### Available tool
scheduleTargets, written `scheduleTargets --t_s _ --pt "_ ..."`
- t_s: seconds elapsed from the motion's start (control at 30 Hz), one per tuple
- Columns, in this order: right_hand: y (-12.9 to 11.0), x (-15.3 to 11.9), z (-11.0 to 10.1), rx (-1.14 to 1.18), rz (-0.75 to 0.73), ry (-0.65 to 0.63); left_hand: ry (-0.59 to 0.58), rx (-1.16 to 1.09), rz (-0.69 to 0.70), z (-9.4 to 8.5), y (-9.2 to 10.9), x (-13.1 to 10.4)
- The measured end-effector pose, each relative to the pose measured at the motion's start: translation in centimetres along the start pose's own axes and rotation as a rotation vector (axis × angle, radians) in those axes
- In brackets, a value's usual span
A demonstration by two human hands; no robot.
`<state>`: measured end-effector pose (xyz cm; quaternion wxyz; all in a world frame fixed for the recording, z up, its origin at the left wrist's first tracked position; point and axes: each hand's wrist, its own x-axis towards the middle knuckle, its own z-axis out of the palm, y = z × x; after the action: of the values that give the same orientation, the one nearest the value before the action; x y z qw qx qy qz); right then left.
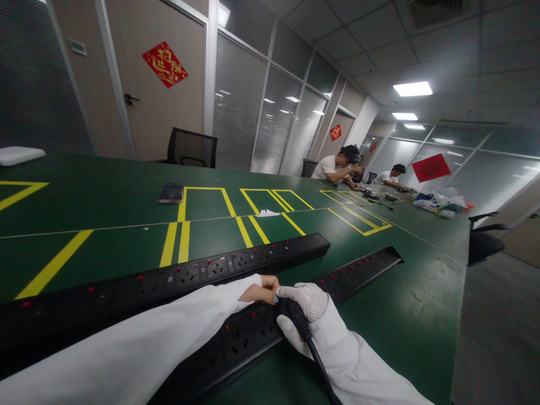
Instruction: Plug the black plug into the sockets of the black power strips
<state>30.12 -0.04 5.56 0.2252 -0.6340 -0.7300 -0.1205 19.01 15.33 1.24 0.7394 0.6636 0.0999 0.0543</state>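
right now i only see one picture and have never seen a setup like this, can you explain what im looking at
There is no robot here: one camera, worn on a person's head, looks forward and down at that person's own hands. The left hand is bare; the right hand wears a white glove and grips a black plug with its cord trailing down. The fingertips of both hands meet, so whether the left holds anything is unclear. On the green table lie two long black power strips with red indicators, and yellow tape marks out shapes. Other people sit farther along it.
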Motion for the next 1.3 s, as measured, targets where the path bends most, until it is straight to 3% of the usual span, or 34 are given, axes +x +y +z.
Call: scheduleTargets --t_s 0.4,0.67,1.03,1.3 --pt "0.3 -0.2 0.1 0.011 0.008 0.016 -0.008 0.001 0.012 -0.1 -0.4 0.3" --pt "1.3 -0.7 0.8 -0.002 0.010 -0.057 -0.068 0.011 0.051 -0.7 -0.8 0.5" --pt "1.7 -0.8 1.0 -0.021 -0.008 -0.112 -0.063 -0.028 0.069 -0.7 -2.2 1.2" --pt "2.0 -0.9 1.1 -0.032 -0.019 -0.138 -0.064 0.000 0.054 -0.6 -1.1 0.7"
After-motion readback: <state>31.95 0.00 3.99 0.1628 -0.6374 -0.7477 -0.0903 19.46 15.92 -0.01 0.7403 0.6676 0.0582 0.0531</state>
